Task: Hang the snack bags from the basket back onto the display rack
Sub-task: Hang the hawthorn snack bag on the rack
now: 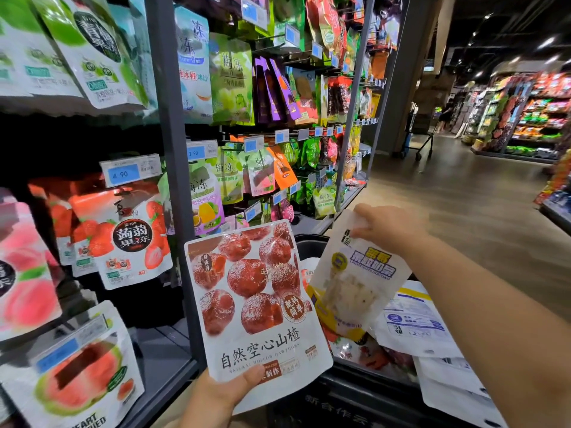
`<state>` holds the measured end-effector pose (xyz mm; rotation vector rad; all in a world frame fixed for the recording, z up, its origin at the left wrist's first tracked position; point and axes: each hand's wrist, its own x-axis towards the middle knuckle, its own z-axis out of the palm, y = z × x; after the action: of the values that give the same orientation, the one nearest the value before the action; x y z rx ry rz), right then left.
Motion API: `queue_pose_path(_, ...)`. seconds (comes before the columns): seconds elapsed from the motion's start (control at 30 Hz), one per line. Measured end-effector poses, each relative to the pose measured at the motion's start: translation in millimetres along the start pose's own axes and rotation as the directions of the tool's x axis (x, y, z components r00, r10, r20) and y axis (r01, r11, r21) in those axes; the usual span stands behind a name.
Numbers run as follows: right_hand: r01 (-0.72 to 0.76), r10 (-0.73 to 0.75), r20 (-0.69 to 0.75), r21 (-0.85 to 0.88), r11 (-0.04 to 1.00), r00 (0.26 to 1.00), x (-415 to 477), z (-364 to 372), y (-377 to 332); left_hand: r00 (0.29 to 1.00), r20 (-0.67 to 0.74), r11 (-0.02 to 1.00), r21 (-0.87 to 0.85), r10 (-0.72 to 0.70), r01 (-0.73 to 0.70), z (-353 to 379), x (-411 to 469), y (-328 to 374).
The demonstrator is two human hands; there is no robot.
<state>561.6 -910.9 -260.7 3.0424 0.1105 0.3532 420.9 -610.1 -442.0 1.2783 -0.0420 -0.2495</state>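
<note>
Head view shows two snack bags lifted above the basket. The hawthorn bag point(253, 301), white with red fruit printed across its front, stands upright before the grey post of the display rack point(173, 149). The left hand point(222, 393) holds it from below, its grip closed on the bottom edge with the thumb pressed over the front. Just beside it hangs the blueberry bag point(355, 279), white with blue and yellow lettering and a clear window. It is tilted, and its lower left corner is hidden behind the hawthorn bag. The right hand point(386, 225) pinches its top edge in a narrow grip, fingers curled over the upper corner.

Below both sits the dark basket point(340, 403). More packets lie in it: white pouches point(414, 322) with blue print are piled toward the right, and a red-printed packet point(370, 356) shows beneath them.

On the rack, a strawberry jelly bag point(129, 242) hangs left of the post under a blue price tag point(129, 173). A peach bag point(24, 273) is at the far left, and a watermelon bag point(77, 378) hangs lower down. Right of the post, green plum jelly bags point(230, 78) and purple bags point(272, 91) hang in rows with small blue tags on the peg ends.

Beyond the rack the wooden aisle floor point(463, 211) runs toward a trolley point(420, 140) and bright stocked shelves point(531, 118).
</note>
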Motion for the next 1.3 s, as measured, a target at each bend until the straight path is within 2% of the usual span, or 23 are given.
queue_pose_path(0.13, -0.060, 0.066, 0.111, -0.058, 0.997, 0.992, -6, -1, 10, 1.000, -0.021, 1.000, 0.002, 0.016, -0.016, -1, 1, -1)
queue_pose_path(0.2, -0.118, 0.123, 0.213, -0.039, 0.992, 0.969, -9, -1, 19, 1.000, -0.012, 1.000, -0.002, 0.012, -0.012, 1, 0, 2)
queue_pose_path(0.27, -0.168, 0.165, 0.247, -0.009, 0.986, 0.955, -12, 2, 32, 1.000, -0.008, 0.998, -0.061, 0.002, -0.002, 2, -2, 6)
queue_pose_path(0.33, -0.211, 0.194, 0.220, 0.053, 0.976, 0.956, -13, 9, 45, 1.000, 0.009, 0.995, -0.095, -0.004, 0.005, 3, -1, 5)
queue_pose_path(0.4, -0.270, 0.237, 0.179, 0.195, 0.943, 0.955, -16, 16, 54, 1.000, -0.021, 0.995, -0.100, -0.010, 0.008, 3, 3, 1)
queue_pose_path(0.5, -0.342, 0.350, 0.065, 0.434, 0.833, 0.934, -18, 28, 61, 0.999, -0.032, 0.992, -0.129, -0.003, -0.001, 5, 3, -1)
queue_pose_path(0.57, -0.362, 0.400, 0.020, 0.469, 0.806, 0.916, -19, 33, 60, 1.000, -0.031, 0.985, -0.172, -0.005, 0.000, 6, 2, -2)
queue_pose_path(0.63, -0.354, 0.378, 0.029, 0.426, 0.833, 0.925, -22, 36, 58, 0.999, -0.052, 0.985, -0.173, -0.012, 0.003, 4, 3, -5)
queue_pose_path(0.7, -0.325, 0.298, 0.134, 0.306, 0.895, 0.945, -29, 37, 57, 0.996, -0.083, 0.985, -0.173, -0.024, 0.009, 3, 2, -6)
queue_pose_path(0.73, -0.312, 0.259, 0.239, 0.221, 0.924, 0.936, -35, 36, 57, 0.997, -0.079, 0.985, -0.174, -0.026, 0.012, 3, 3, -6)
queue_pose_path(0.8, -0.279, 0.186, 0.456, 0.146, 0.949, 0.870, -49, 30, 53, 0.998, -0.063, 0.981, -0.194, -0.021, 0.008, 3, 3, -4)
queue_pose_path(0.87, -0.275, 0.150, 0.538, 0.159, 0.948, 0.830, -58, 31, 53, 0.998, -0.057, 0.977, -0.213, -0.022, 0.009, 4, 3, -5)
queue_pose_path(1.0, -0.275, 0.203, 0.441, 0.107, 0.955, 0.874, -66, 47, 55, 0.996, -0.088, 0.976, -0.218, -0.020, 0.000, 6, 0, -4)
queue_pose_path(1.17, -0.458, 0.396, 0.231, 0.413, 0.787, 0.889, -63, 68, 63, 0.997, -0.066, 0.985, -0.169, -0.040, 0.028, 6, -3, -1)
queue_pose_path(1.3, -0.409, 0.426, 0.138, 0.640, 0.651, 0.894, -56, 64, 53, 0.994, -0.095, 0.989, -0.145, -0.049, 0.035, 7, -2, -2)
